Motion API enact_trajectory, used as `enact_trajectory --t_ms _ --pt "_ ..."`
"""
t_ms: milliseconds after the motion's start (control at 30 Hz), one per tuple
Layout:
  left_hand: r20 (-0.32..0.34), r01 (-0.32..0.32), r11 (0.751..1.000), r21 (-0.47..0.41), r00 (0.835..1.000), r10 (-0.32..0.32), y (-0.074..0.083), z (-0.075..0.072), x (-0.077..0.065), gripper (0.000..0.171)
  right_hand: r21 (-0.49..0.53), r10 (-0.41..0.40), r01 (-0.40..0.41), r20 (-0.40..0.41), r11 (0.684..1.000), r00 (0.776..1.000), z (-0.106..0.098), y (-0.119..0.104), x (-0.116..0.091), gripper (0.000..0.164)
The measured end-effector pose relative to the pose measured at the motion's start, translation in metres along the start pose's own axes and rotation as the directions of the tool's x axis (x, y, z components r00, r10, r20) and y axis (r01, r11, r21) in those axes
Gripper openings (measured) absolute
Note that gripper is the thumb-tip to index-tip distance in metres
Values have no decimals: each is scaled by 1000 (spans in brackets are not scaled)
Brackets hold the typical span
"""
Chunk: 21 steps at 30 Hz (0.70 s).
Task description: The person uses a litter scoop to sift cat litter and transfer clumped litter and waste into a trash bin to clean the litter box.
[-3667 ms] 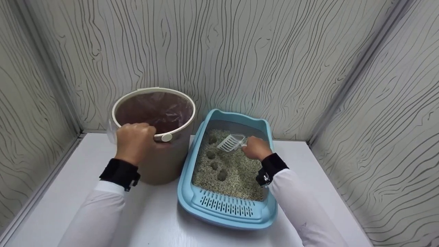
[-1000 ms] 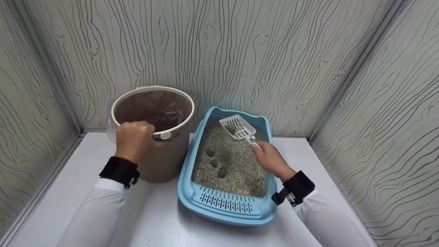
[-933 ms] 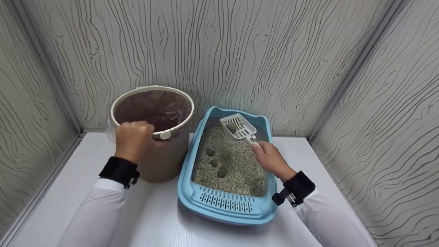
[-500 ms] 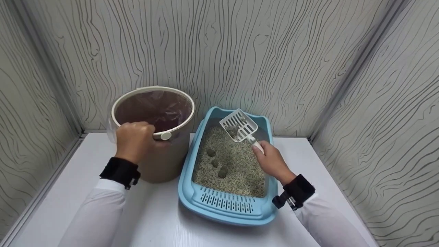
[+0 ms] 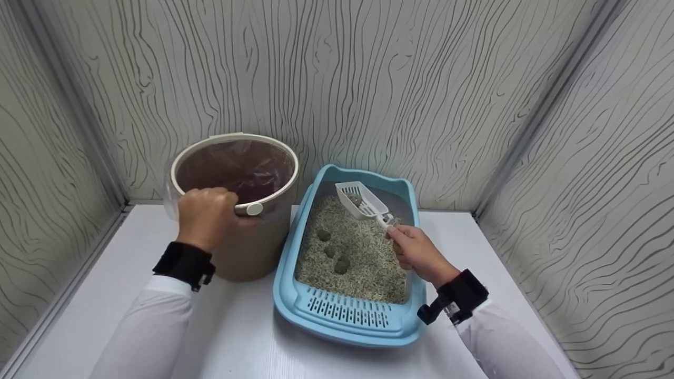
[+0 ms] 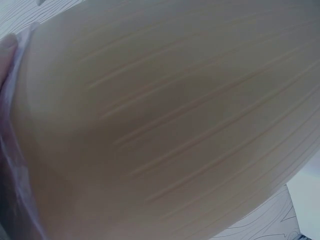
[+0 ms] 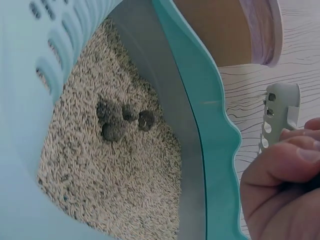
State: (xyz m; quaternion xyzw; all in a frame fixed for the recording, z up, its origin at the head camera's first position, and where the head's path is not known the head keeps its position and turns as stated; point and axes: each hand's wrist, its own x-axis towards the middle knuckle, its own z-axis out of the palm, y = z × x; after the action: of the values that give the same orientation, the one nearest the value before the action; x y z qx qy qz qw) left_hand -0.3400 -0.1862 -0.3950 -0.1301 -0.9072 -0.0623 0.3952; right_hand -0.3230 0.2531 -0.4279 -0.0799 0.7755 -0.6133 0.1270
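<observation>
My right hand (image 5: 418, 252) grips the handle of a white slotted litter scoop (image 5: 363, 201). The scoop hangs above the back part of a blue litter box (image 5: 347, 337), with a dark clump (image 5: 354, 199) lying in it. Below, pale granular litter (image 5: 363, 279) fills the box, and several dark clumps (image 5: 341, 265) sit on its left side. My left hand (image 5: 207, 216) is curled over the front left rim of a brown bin (image 5: 247, 258) lined with a clear plastic bag (image 5: 263, 173). Its fingertips are hidden inside the rim in the head view.
Both containers stand side by side on a white table (image 5: 231, 337), the bin left of the box. Wood-grain patterned walls (image 5: 368, 79) rise behind and on both sides. The litter box has a slotted front ledge (image 5: 347, 313).
Over the last seconds the scoop came up out of the litter with a clump in it, and the farthest clump left the litter. Since half a second ago the scoop has tilted and lowered slightly.
</observation>
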Motion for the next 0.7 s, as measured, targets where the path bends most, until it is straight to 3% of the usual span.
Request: enact_trajectory --t_ms 167,367,533,700 --pt "-2 -1 1000 5 1000 1 0 0 0 75 58 33 -36 49 998 998 1 4 0 31" --pt "-39 -17 1000 10 999 17 0 1 -1 73 44 53 -54 11 998 999 2 8 0 32" --pt "-63 -22 1000 -4 998 22 1 1 -2 70 -125 10 -29 -148 992 989 4 8 1 34" --pt "-51 -10 1000 -8 999 10 0 1 -2 69 -377 -85 -36 -300 925 950 7 7 1 28"
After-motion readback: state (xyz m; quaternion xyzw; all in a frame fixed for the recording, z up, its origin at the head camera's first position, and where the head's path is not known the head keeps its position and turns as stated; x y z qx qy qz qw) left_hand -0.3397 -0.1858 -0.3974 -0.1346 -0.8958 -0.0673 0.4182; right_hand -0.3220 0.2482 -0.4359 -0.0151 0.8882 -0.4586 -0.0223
